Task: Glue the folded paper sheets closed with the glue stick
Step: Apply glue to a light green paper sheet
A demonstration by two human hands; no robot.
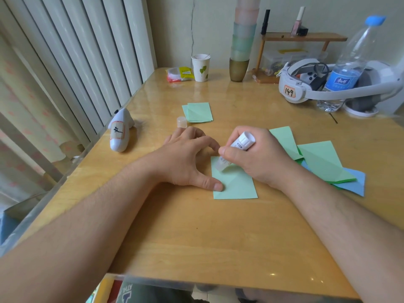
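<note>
At the centre of the frame a light green folded paper sheet [237, 184] lies flat on the wooden bench [196, 232]. The right hand [258, 156] has its fingers curled round a white glue stick [237, 147], held tilted with its tip down on the sheet's upper left part. The left hand [185, 160] lies spread with its fingers relaxed; its thumb presses the sheet's left edge, while the other fingers rest on the bench just above the sheet. The glue stick's translucent cap [181, 122] stands on the bench just above the left hand, and beside it, upper centre, lies a small stack of green folded sheets [197, 112]. At the right of the frame a loose pile of green and blue papers [323, 162] overlaps, partly hidden behind the right hand. At the back of the bench a paper cup [201, 67] printed with green leaves stands open; what is in it cannot be told. Right of it rises a tall stack of nested tumblers [241, 47]. At the upper right a clear plastic water bottle [347, 68] with a blue cap holds a little water at the bottom, standing by a white headset [294, 88]. Under a small wooden shelf [303, 37] sits a clear lidded box [284, 57] with small coloured items, too blurred to name. A white controller [120, 132] lies at the left.
</note>
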